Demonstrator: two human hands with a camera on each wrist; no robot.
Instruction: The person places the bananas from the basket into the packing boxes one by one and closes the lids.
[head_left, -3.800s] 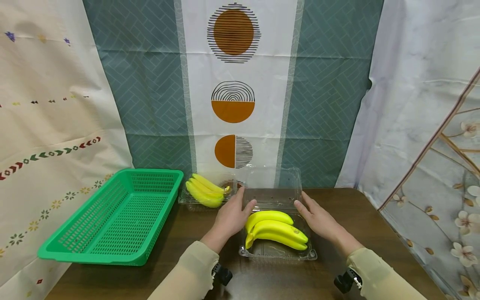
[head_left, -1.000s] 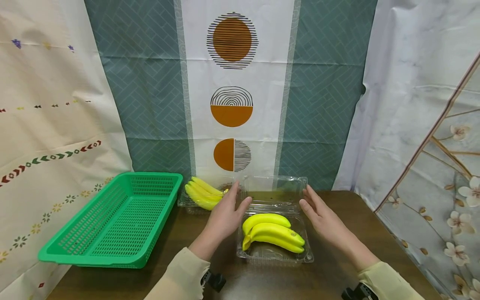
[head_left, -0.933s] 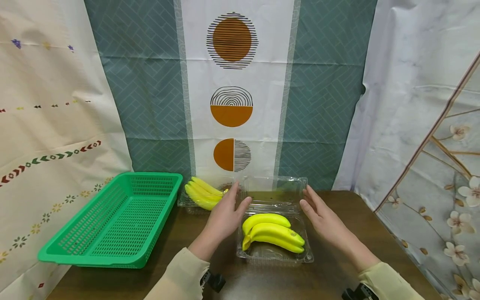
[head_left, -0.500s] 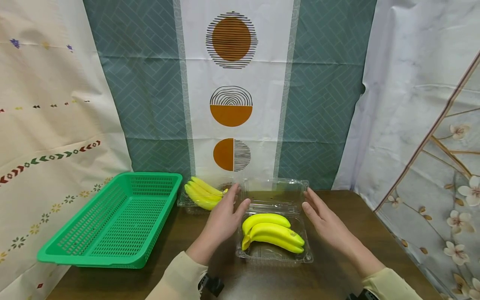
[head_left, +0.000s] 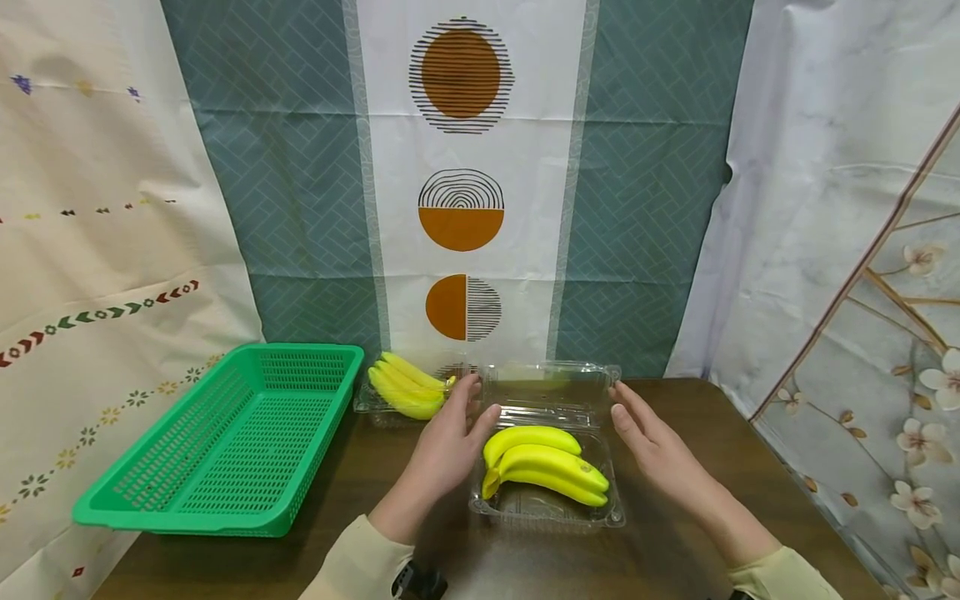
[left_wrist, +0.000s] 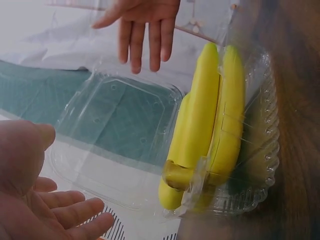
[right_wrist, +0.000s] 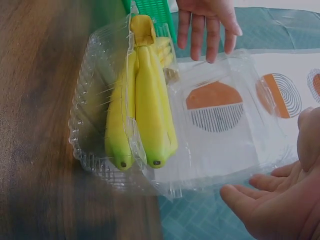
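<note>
A clear plastic clamshell container (head_left: pixel 546 518) stands on the table with its lid (head_left: pixel 553 387) raised and leaning back. Inside its base lies a bunch of yellow bananas (head_left: pixel 551 467), the stem end toward the left. My left hand (head_left: pixel 446 446) is at the left side of the lid, fingers extended and thumb apart. On the opposite side, my right hand (head_left: pixel 663 454) faces inward with straight fingers near the lid's right edge. Nothing is gripped by either hand. In the left wrist view, both palms face each other across the transparent lid (left_wrist: pixel 120 115).
A green mesh basket (head_left: pixel 262 450) sits on the left of the brown table (head_left: pixel 517 562). Behind my left hand is a second clear container with bananas (head_left: pixel 405 387). Patterned cloths (head_left: pixel 645 208) hang along the back and sides.
Since the earliest frame the lid has tilted further back. Both hands have spread slightly apart, the right one moving rightward from the lid. The bananas stay in the base.
</note>
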